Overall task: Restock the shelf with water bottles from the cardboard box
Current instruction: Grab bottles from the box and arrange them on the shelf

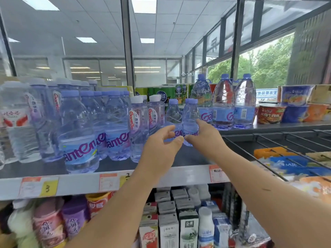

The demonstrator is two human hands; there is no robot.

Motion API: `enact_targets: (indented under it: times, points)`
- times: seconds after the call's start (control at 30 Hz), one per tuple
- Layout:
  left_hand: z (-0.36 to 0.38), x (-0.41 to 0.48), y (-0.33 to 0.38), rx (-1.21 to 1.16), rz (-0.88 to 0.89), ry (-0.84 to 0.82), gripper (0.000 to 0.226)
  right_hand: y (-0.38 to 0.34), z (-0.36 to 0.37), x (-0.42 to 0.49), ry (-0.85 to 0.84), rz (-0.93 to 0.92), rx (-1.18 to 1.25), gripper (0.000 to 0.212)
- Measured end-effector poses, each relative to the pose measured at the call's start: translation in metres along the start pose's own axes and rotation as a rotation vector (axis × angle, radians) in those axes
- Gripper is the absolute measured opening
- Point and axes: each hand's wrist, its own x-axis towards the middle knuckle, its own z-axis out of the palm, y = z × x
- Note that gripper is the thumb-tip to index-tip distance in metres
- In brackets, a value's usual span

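Left small clear plastic water bottle with lilac cap (173,116) and its right twin (191,117) stand upright and touching on the grey metal shelf (189,158), far of the hands. Left hand (161,145) grips the left bottle low down and right hand (204,135) grips the twin. Both are equally near.

My bare left forearm (125,199) and bare right forearm (259,176) reach up and forward, converging toward the middle. My left hand (161,142) is turned thumb-inward, fingers curled round a small clear plastic water bottle with a lilac cap (172,113), thumb low on its front. My right hand (204,136) mirrors it, fingers wrapped round the right side of the neighbouring clear lilac-capped bottle (190,113), thumb low. My thumb tips nearly touch.
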Motion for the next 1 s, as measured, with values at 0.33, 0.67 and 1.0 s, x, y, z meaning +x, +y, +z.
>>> enact_targets:
  times: [0.33,0.67,1.0]
  points:
    - [-0.074,-0.122,-0.016,-0.09,-0.023,-0.042,0.033,-0.063,0.029,-0.188,0.051,-0.12,0.067,0.042]
    - [-0.109,-0.314,-0.185,0.007,-0.299,-0.183,0.03,0.011,0.178,-0.393,-0.294,0.181,0.028,0.037]
    - [-0.076,-0.496,-0.369,0.106,-0.728,-0.198,0.035,0.181,0.34,-0.587,-0.63,0.561,-0.093,0.024]
